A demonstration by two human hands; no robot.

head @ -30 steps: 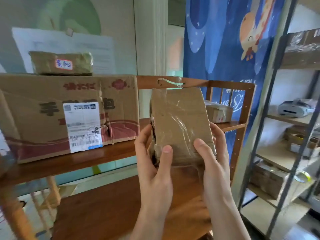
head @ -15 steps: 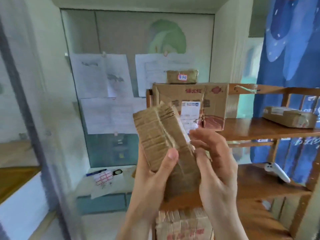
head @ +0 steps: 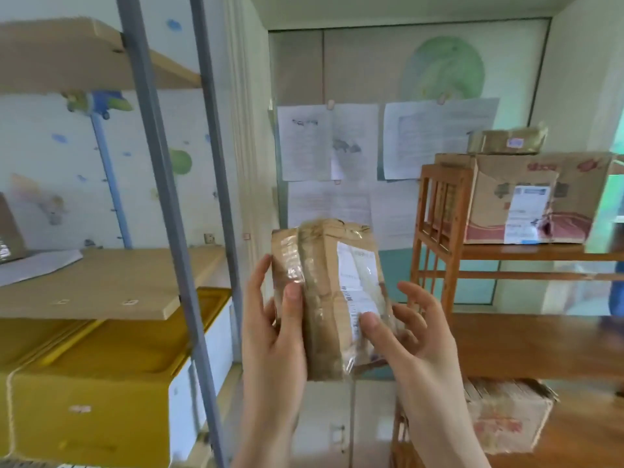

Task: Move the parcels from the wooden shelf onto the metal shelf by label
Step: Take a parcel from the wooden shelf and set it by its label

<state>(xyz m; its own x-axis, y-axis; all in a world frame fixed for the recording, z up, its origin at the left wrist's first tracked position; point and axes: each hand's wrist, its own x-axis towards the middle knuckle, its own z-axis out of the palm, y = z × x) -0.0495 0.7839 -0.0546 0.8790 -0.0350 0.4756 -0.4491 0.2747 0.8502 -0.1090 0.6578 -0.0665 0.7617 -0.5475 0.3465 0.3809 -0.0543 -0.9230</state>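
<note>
I hold a small brown taped parcel (head: pixel 329 292) upright in front of me, its white label turned toward the camera. My left hand (head: pixel 273 336) grips its left edge with the thumb on the front. My right hand (head: pixel 410 336) supports the right side, thumb on the label's lower corner. The wooden shelf (head: pixel 435 211) stands to the right, carrying a large cardboard box (head: pixel 526 197) with a small brown parcel (head: pixel 506 141) on top. The metal shelf (head: pixel 158 184) with pale boards stands to the left.
A yellow-lidded bin (head: pixel 111 359) sits on the metal shelf's lower level, white paper (head: pixel 37 265) on the board above. Another cardboard box (head: pixel 503 417) lies low in the wooden shelf. Paper sheets (head: pixel 331 143) hang on the wall behind.
My view has swung left from the wooden shelf toward the metal shelf. The parcel has been turned in my hands, and its white label now faces me.
</note>
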